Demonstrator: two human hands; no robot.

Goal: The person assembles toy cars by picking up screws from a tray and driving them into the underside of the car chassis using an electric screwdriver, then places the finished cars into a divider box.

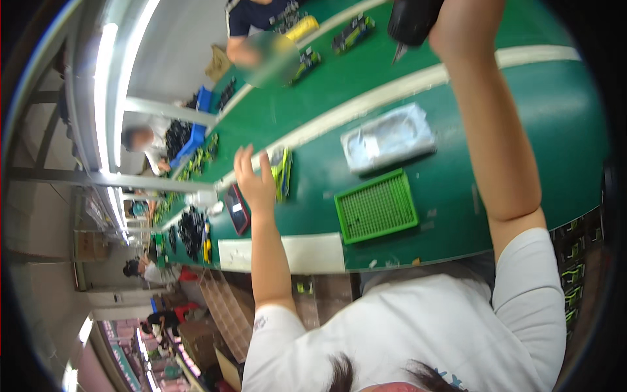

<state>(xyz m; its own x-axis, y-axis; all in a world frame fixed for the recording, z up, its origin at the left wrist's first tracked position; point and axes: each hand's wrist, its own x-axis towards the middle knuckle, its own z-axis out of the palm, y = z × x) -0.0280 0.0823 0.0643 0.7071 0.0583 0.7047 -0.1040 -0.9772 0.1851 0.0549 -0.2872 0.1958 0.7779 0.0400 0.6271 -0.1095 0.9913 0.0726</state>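
My right hand point(467, 29), raised at the upper right, is closed around a black electric screwdriver point(411, 23). Its thin metal bit points down above the green bench, touching nothing. My left hand point(256, 181) reaches out over the bench with its fingers apart, holding nothing. Just right of it lies a yellow-green and black part point(282, 173), close to the fingers. Left of the hand is a dark, red-edged object point(237, 209) with a shiny face. Between my arms sit a green grid-bottomed tray point(377, 207) and, behind it, a pale blue-white tray point(388, 138).
A white strip point(418, 91) runs along the green workbench point(555, 111). Several yellow-green and black parts point(353, 34) lie beyond it, near a co-worker point(251, 29). Black pieces are heaped at the left point(191, 232). Blue bins point(189, 144) stand farther off by another person.
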